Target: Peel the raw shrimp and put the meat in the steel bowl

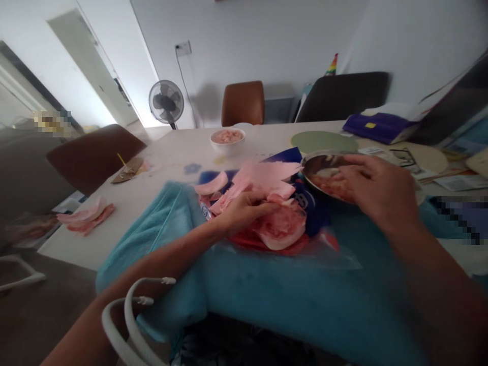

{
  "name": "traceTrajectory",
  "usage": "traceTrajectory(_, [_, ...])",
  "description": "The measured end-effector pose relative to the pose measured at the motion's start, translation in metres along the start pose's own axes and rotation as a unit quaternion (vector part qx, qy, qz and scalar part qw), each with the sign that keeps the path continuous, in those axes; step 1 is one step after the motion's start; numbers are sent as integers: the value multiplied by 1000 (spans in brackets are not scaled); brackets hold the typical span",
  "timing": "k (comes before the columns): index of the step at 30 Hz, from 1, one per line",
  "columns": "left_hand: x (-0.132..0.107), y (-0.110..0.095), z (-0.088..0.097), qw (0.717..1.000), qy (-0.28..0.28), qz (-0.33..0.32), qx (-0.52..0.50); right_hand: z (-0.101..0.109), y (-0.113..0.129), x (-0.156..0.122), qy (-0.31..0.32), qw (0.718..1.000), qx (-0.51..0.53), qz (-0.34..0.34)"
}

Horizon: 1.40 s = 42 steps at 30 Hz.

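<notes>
A partly peeled pomelo piece (284,229) with red flesh and a pale pink rind lies on a blue and red plastic bag (316,223). My left hand (247,211) grips its upper edge, thumb and fingers closed together. Thick pink peel (267,178) is heaped just beyond that hand. Over the right rim of a metal bowl (310,162), my right hand (377,185) is bent with its fingers drawn together; what they hold, if anything, is hidden. Pinkish pomelo pulp (330,185) fills part of this bowl.
A teal towel (244,290) covers the near table edge. A white bowl of pink pulp (227,145) stands farther back. Loose peel (86,216) lies at left. A green placemat (324,141) and a purple package (377,127) are at right; chairs and a fan (166,101) stand behind.
</notes>
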<state>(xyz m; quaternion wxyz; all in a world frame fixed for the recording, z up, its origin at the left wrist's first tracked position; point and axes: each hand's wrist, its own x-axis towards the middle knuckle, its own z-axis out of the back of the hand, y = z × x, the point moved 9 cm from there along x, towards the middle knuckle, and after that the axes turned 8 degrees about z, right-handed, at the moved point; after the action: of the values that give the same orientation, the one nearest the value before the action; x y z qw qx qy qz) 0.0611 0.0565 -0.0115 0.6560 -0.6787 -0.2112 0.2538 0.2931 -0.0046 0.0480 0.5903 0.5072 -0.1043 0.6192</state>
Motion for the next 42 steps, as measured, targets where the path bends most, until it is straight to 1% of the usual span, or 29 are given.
traceTrajectory(2, [0,-3,1,999,-16,-14,24,0,-2,-2,-5,998,-43,-55])
traceTrajectory(3, [0,-4,1,999,-24,-16,32,1,3,-3,-17,996,-52,-69])
traceTrajectory(4, [0,-4,3,998,-35,-16,40,3,12,-4,-40,996,-42,-67])
traceTrajectory(7, [-1,-5,6,996,-64,-10,65,7,50,-10,-104,994,-7,-18])
traceTrajectory(9, [-1,-6,7,994,-76,-10,81,-4,76,-12,-62,997,16,35])
traceTrajectory(10, [-2,-6,8,993,-80,-11,86,-12,90,-14,-24,997,23,74])
traceTrajectory(12, [-2,-7,9,993,-80,-16,85,-30,112,-20,63,986,43,150])
traceTrajectory(14, [-1,-6,9,994,-76,-20,79,-48,123,-27,143,969,58,195])
traceTrajectory(16, [0,-5,10,994,-76,-22,79,-60,122,-32,196,959,60,198])
traceTrajectory(18, [0,-3,11,993,-80,-20,86,-66,119,-34,208,957,51,193])
traceTrajectory(22, [0,-2,13,989,-95,-10,114,-65,121,-37,179,964,21,196])
traceTrajectory(25, [-2,-3,15,985,-108,-1,138,-65,124,-39,171,967,20,185])
traceTrajectory(28, [-3,-5,13,985,-98,-13,138,-64,126,-39,162,973,50,159])
traceTrajectory(30, [-5,-10,11,987,-86,-34,134,-64,123,-38,156,977,81,124])
traceTrajectory(32, [-6,-13,9,988,-76,-49,127,-64,116,-36,154,979,120,65])
traceTrajectory(34, [-6,-12,7,992,-58,-45,99,-66,105,-35,161,972,170,-14])
traceTrajectory(36, [-5,-8,5,998,-30,-28,51,-72,95,-38,170,950,242,-95])
traceTrajectory(37, [-4,-5,4,999,-16,-20,24,-75,91,-40,175,933,284,-135])
traceTrajectory(40, [-3,-1,1,999,13,5,-46,-86,86,-48,165,866,408,-237])
traceTrajectory(42, [-3,0,-2,995,33,22,-87,-92,85,-53,151,827,460,-286])
